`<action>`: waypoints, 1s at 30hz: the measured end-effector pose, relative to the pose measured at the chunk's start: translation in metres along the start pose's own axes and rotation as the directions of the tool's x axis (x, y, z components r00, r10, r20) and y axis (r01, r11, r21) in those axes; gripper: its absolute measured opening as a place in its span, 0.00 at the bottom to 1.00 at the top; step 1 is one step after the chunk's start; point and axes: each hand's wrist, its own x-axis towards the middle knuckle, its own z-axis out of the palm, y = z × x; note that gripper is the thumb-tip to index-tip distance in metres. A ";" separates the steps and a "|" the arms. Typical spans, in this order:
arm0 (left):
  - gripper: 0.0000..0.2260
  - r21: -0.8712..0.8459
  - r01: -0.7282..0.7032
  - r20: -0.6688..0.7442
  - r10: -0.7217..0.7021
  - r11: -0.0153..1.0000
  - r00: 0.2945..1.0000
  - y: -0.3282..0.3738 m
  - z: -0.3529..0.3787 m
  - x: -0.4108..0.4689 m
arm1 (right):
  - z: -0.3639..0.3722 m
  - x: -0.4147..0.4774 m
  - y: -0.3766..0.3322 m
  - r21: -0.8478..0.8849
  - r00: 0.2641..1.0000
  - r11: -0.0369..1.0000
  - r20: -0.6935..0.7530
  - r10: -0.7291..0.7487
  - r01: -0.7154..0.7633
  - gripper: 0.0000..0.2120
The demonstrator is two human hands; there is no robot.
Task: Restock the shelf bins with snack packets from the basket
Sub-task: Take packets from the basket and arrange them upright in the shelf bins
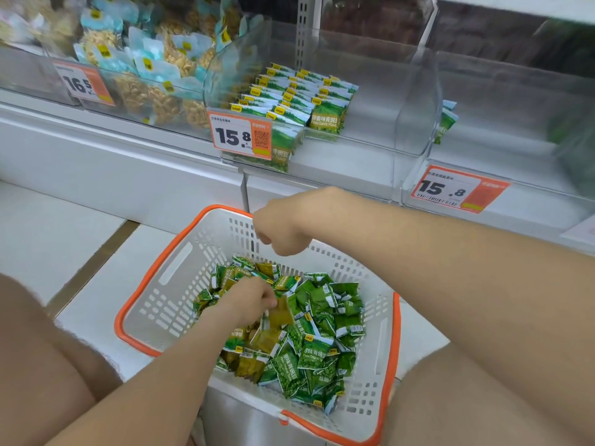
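- Left knee and right knee flank the basket, which is white with an orange rim.
- Packets: loose green pile inside the basket, heaped toward its right half.
- Left hand: inside the basket, on the pile. Grip narrow, fingers pinching one olive packet.
- Right hand: above the basket's far rim, fingers curled downward. Whether this grip holds anything cannot be told.
- Middle bin: on the shelf straight beyond the basket. Stocked rows of green packets stand in its left part. Its tag reads 15.8.
- Right bin: beyond the basket, to the right. A few green packets lean at its left wall.
- Left bin: beyond the basket, to the left. It holds pale-blue bags.
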 end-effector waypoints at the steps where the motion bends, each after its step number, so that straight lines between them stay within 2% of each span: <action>1: 0.08 -0.048 -0.040 -0.053 0.037 0.998 0.998 0.013 -0.014 -0.003 | 0.000 -0.005 0.005 0.017 1.000 1.000 0.006 0.013 -0.013 0.11; 4: 0.10 -0.164 -0.155 -0.192 0.123 0.974 0.974 0.053 -0.057 -0.016 | 0.002 -0.022 0.023 0.080 0.999 0.996 -0.008 0.043 -0.042 0.21; 7: 0.10 -0.377 -0.199 -0.277 0.095 0.905 0.956 0.082 -0.091 -0.035 | 0.008 -0.037 0.040 0.170 0.996 0.985 -0.071 0.044 -0.031 0.29; 10: 0.08 -0.711 -0.158 -0.243 -0.028 0.685 0.970 0.106 -0.118 -0.056 | 0.014 -0.049 0.053 0.280 0.976 0.960 -0.213 0.049 0.012 0.35; 11: 0.07 -0.798 -0.140 -0.212 -0.056 0.587 0.976 0.113 -0.125 -0.063 | 0.016 -0.051 0.055 0.300 0.958 0.953 -0.282 0.051 0.037 0.33; 13: 0.09 -0.902 -0.115 -0.165 -0.086 0.416 0.983 0.123 -0.137 -0.071 | 0.018 -0.055 0.058 0.331 0.910 0.941 -0.407 0.078 0.067 0.23; 15: 0.12 -0.940 -0.137 -0.184 -0.128 0.313 0.975 0.129 -0.144 -0.075 | 0.018 -0.058 0.060 0.405 0.874 0.910 -0.470 0.125 0.088 0.11; 16: 0.12 -0.941 -0.164 -0.217 -0.158 0.294 0.963 0.131 -0.146 -0.076 | 0.017 -0.060 0.060 0.508 0.877 0.855 -0.452 0.159 0.107 0.07; 18: 0.12 -0.915 -0.230 -0.306 -0.198 0.330 0.931 0.132 -0.147 -0.076 | 0.017 -0.065 0.059 0.741 0.917 0.658 -0.344 0.201 0.134 0.04; 19: 0.12 -0.895 -0.264 -0.349 -0.196 0.359 0.916 0.132 -0.146 -0.075 | 0.017 -0.067 0.058 0.815 0.933 0.564 -0.294 0.208 0.131 0.04; 21: 0.12 -0.865 -0.322 -0.411 -0.173 0.386 0.895 0.132 -0.142 -0.074 | 0.017 -0.071 0.058 0.884 0.945 0.454 -0.236 0.224 0.113 0.07; 24: 0.14 -0.833 -0.373 -0.465 -0.152 0.408 0.872 0.134 -0.140 -0.074 | 0.015 -0.074 0.059 0.932 0.934 0.345 -0.214 0.286 0.107 0.10; 27: 0.15 -0.791 -0.435 -0.538 -0.150 0.430 0.830 0.137 -0.144 -0.074 | 0.008 -0.077 0.059 0.955 0.904 0.241 -0.252 0.347 0.173 0.11; 29: 0.16 -0.752 -0.489 -0.603 -0.161 0.441 0.781 0.139 -0.151 -0.073 | 0.000 -0.076 0.057 0.951 0.843 0.197 -0.303 0.445 0.238 0.14; 30: 0.16 -0.728 -0.517 -0.636 -0.162 0.451 0.755 0.141 -0.156 -0.072 | -0.004 -0.073 0.057 0.941 0.783 0.179 -0.339 0.522 0.288 0.14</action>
